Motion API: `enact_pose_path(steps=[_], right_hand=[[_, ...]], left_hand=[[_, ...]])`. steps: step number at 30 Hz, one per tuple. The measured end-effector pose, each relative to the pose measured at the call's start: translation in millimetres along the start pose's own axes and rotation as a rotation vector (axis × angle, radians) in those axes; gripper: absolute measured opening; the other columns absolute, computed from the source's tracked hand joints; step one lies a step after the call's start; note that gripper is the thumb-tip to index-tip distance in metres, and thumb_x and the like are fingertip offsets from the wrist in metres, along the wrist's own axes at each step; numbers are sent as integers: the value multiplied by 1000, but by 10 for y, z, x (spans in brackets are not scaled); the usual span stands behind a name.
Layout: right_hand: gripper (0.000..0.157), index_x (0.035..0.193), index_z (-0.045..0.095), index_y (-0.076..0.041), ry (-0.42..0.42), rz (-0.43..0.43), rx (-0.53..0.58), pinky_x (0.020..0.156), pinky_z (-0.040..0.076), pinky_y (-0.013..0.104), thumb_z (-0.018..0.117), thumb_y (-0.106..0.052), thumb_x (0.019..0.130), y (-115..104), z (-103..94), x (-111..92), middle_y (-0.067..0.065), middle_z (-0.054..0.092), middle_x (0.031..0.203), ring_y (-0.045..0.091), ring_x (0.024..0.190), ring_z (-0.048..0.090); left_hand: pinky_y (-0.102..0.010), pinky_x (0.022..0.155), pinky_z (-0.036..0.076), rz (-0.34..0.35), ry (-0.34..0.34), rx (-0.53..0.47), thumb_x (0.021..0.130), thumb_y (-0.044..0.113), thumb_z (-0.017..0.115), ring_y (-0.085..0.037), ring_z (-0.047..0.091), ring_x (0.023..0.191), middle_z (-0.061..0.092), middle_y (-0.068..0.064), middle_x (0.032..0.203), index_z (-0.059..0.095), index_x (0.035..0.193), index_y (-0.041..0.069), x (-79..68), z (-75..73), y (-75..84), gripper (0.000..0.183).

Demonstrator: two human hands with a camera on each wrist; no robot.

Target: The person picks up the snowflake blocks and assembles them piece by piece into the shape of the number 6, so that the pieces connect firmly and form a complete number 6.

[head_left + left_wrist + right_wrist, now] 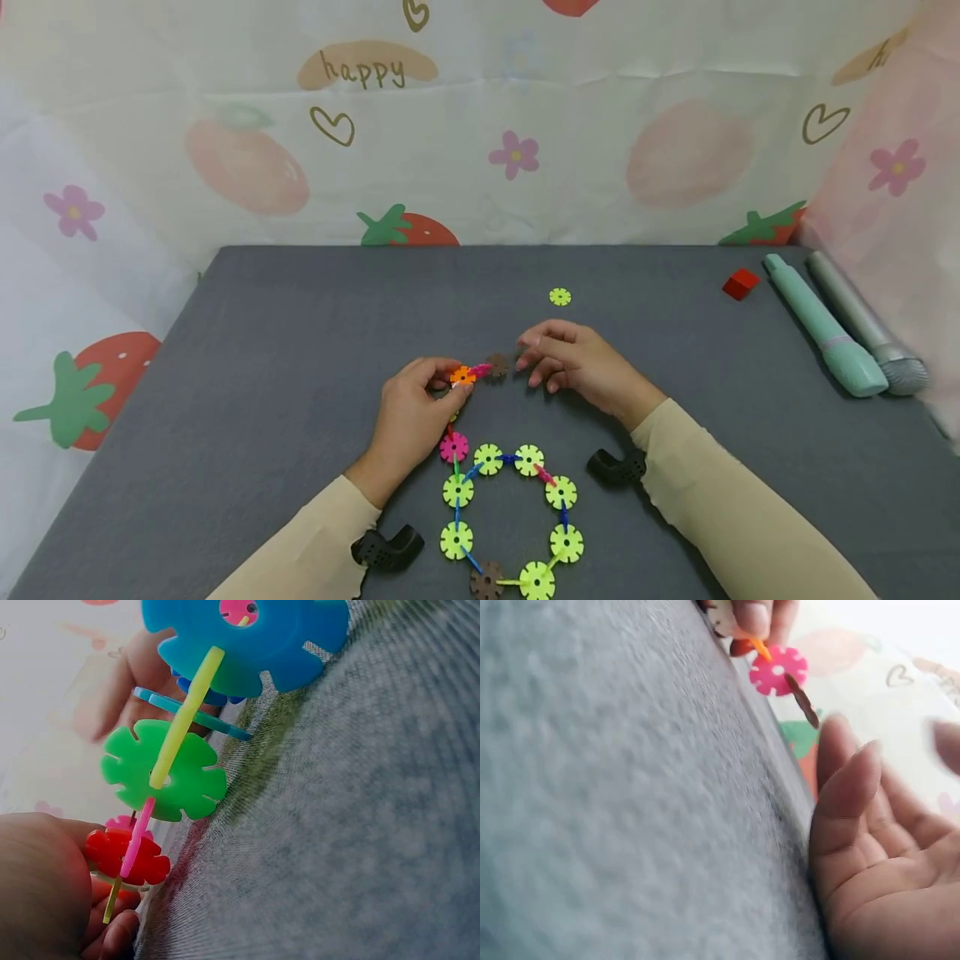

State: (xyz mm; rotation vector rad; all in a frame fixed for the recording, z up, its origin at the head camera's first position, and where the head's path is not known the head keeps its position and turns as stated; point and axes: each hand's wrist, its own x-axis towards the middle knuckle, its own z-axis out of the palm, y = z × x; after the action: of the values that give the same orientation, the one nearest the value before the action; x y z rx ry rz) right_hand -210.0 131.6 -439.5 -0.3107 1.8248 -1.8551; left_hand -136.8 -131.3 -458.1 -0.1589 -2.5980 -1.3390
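Observation:
My left hand (412, 404) pinches an orange notched plastic disc (462, 376) between thumb and fingers. Joined to it are a pink disc (765, 679) and, at the end, a brown disc (497, 365). The right hand (581, 367) is beside that brown end, apart from it, its fingers loosely bent around nothing. Below the left hand, the chain runs through another pink disc (453, 447) to a ring of yellow-green discs (488, 459) with one brown disc (487, 581). Other discs, slotted in edge-on, link the ring. Closer discs look blue, green and red in the left wrist view.
One loose yellow-green disc (560, 297) lies beyond the right hand. At the back right are a red cube (741, 284), a mint-green microphone-shaped object (821, 321) and a silver microphone (862, 312). A grey cloth (300, 333) covers the table.

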Motion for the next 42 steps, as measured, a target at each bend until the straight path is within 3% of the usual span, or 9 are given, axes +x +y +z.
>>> enact_pose_path(steps=[6, 11, 15, 21, 26, 31, 38, 42], right_hand=[[61, 155, 47, 7, 101, -166, 97, 88, 56, 37, 50, -41, 118, -2, -87, 15, 19, 67, 131, 31, 113, 67], [56, 152, 47, 7, 165, -272, 136, 92, 54, 40, 46, -38, 119, -5, -172, 30, 21, 64, 136, 34, 120, 63], [52, 148, 50, 7, 241, -337, 94, 93, 54, 41, 48, -35, 118, 8, -259, 53, 24, 63, 136, 38, 122, 62], [49, 145, 52, 12, 334, -391, -76, 93, 54, 41, 52, -28, 117, 44, -388, 112, 31, 59, 137, 46, 123, 58], [51, 147, 52, 11, 376, -376, -179, 97, 52, 38, 56, -30, 116, 76, -499, 186, 30, 57, 142, 43, 126, 56], [57, 153, 52, 4, 438, -280, -320, 98, 53, 42, 64, -35, 113, 87, -596, 272, 20, 58, 142, 34, 124, 59], [62, 158, 52, 1, 421, -132, -651, 102, 49, 54, 74, -31, 108, 45, -640, 410, 19, 57, 141, 35, 124, 57], [61, 157, 53, 2, 421, -97, -777, 104, 47, 55, 73, -29, 109, 9, -604, 466, 21, 53, 141, 38, 124, 57]], left_hand=[[-42, 83, 54, 15, -26, -10, 94, 11, 88, -22, 63, 98, 71, -5, 109, 82, 119, 6, -4, -3, 0, 26], [-44, 86, 50, 55, -52, -37, 96, 10, 84, -22, 62, 105, 71, -4, 117, 83, 124, 11, -3, -11, -16, 27], [-47, 87, 48, 86, -68, -57, 99, 10, 82, -23, 61, 107, 71, -3, 118, 85, 122, 16, -2, -12, -34, 24], [-46, 86, 47, 90, -83, -55, 101, 10, 80, -23, 60, 107, 71, -1, 117, 85, 121, 18, -6, -17, -34, 22], [-50, 94, 47, 83, -95, -61, 102, 9, 79, -23, 61, 110, 71, -1, 118, 85, 122, 18, -1, -11, -44, 23], [-54, 106, 43, 98, -99, -62, 102, 6, 77, -24, 64, 116, 72, -2, 119, 85, 120, 17, 6, -1, -56, 23], [-50, 92, 48, 92, -102, -59, 101, 7, 78, -23, 60, 113, 72, 0, 120, 84, 122, 17, 0, -1, -62, 24], [-53, 100, 46, 105, -106, -62, 100, 6, 78, -24, 62, 115, 73, -1, 121, 84, 123, 15, 9, -6, -67, 25]])
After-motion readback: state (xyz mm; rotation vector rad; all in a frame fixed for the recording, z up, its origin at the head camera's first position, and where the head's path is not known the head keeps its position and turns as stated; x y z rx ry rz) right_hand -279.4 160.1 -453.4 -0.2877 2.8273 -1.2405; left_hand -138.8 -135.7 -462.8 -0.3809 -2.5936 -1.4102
